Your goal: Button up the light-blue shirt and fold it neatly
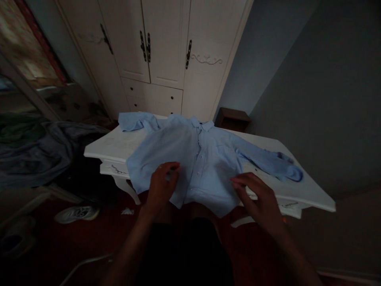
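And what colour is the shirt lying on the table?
The shirt is light blue, best seen in the head view.

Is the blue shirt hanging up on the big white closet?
No, the blue shirt is spread out on the white table.

Soft matt shirt [212, 157] on a smooth painted surface [116, 143]

The shirt is of thin cloth, matt, with soft creases. The surface under it looks like painted wood, smooth, with a slight sheen. The wardrobe [217, 28] has a similar pale painted finish, rather smooth, with raised ornament on one door. Its handles [188, 54] look like dark metal, quite ornate. The small box [235, 114] seems to be of brown wood. The wall [306, 87] appears flat and matt. The clothes [56, 149] at the left are of crumpled cloth. Which material the red floor [241, 258] has, I cannot tell.
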The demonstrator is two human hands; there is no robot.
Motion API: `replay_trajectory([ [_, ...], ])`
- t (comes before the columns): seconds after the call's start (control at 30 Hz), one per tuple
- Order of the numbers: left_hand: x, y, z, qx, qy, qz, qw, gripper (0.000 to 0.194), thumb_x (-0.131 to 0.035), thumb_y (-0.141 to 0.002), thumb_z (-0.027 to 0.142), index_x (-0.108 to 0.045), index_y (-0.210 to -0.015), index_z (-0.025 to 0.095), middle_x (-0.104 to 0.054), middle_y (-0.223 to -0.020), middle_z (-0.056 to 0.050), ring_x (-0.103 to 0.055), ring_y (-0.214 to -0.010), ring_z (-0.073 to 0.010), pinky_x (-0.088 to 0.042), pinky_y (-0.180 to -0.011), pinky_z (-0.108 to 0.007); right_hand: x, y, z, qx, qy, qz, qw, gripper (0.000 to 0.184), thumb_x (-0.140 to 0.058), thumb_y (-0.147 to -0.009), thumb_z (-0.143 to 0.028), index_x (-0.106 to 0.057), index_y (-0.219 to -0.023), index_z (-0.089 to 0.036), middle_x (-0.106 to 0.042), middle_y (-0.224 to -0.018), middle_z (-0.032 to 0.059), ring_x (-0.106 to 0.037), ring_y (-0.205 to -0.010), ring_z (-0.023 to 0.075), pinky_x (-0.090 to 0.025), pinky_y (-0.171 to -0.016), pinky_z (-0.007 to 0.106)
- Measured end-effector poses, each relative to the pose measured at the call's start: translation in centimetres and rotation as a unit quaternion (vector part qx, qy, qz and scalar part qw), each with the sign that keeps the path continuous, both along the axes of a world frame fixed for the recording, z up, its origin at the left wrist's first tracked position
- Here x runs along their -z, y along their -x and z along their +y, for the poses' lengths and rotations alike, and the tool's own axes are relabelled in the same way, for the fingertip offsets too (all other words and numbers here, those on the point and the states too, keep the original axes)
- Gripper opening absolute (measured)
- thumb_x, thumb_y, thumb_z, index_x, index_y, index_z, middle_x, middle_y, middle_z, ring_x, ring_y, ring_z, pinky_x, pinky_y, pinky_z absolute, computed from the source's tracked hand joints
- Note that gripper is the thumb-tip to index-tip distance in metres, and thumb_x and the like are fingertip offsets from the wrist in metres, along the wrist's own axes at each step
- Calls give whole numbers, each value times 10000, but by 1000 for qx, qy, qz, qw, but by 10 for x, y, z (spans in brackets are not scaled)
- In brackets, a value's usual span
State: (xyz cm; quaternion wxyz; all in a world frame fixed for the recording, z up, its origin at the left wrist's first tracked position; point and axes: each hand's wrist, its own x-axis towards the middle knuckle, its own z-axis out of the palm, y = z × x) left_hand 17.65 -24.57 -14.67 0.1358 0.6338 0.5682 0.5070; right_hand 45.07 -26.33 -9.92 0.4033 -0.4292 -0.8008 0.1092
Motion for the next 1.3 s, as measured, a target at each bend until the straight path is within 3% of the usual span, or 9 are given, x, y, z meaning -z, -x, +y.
replay_trajectory([
  [0.07,0,-13,15,48,-11,27,998,193,-548,-865,247,-656,-1021,209,-714,-1023,-61,-651,-968,-212,-518,-888,-394,-7,18,28,-102,-42,-52,993,213,-519,-934,-236,-676,-1077,-237,-685,-1024,76,-625,-976,216,-505,-849,377],
  [0.17,3,-22,37,94,4,57,994,272,-583,-833,198,-627,-1101,206,-711,-1061,-72,-647,-1008,-224,-504,-924,-421,-5,42,74,-218,-47,-158,962,283,-493,-942,-181,-634,-1181,-239,-675,-1153,77,-589,-1098,219,-457,-955,430],
  [0.3,9,-20,52,115,55,70,989,325,-591,-831,202,-600,-1156,204,-716,-1026,-80,-673,-955,-223,-517,-894,-407,6,61,119,-302,-27,-249,920,290,-578,-907,-178,-619,-1192,-217,-675,-1179,71,-584,-1123,214,-412,-993,427],
  [0.57,11,-16,50,102,53,82,990,333,-647,-794,228,-619,-1126,235,-726,-1008,-49,-668,-953,-222,-514,-877,-405,6,64,146,-311,-66,-336,886,145,-580,-919,-171,-701,-981,-221,-680,-883,39,-553,-894,185,-379,-849,354],
  [0.77,9,-16,48,109,49,77,990,269,-634,-807,215,-644,-1074,252,-735,-974,-26,-664,-932,-206,-509,-875,-396,7,63,142,-299,-82,-307,900,184,-503,-951,-187,-686,-961,-204,-662,-894,53,-545,-901,189,-377,-856,357],
  [0.97,10,-17,45,112,40,76,990,261,-616,-822,219,-643,-1080,252,-730,-931,-26,-654,-912,-204,-507,-857,-385,1,60,133,-362,-65,-300,880,246,-507,-926,-202,-634,-1136,-206,-671,-1018,70,-544,-978,203,-386,-902,382],
  [1.1,10,-20,42,102,45,82,990,304,-619,-811,181,-630,-1107,249,-724,-938,-24,-655,-926,-210,-504,-870,-394,5,60,139,-357,-140,-323,865,250,-432,-995,-257,-675,-997,-202,-673,-882,46,-536,-845,180,-394,-809,336],
  [1.3,7,-26,32,82,66,69,992,265,-585,-859,197,-617,-1120,227,-722,-973,-41,-666,-934,-214,-495,-896,-411,26,56,145,-300,-236,-328,864,346,-369,-1018,-226,-676,-861,-193,-665,-788,32,-532,-742,165,-397,-695,314],
])
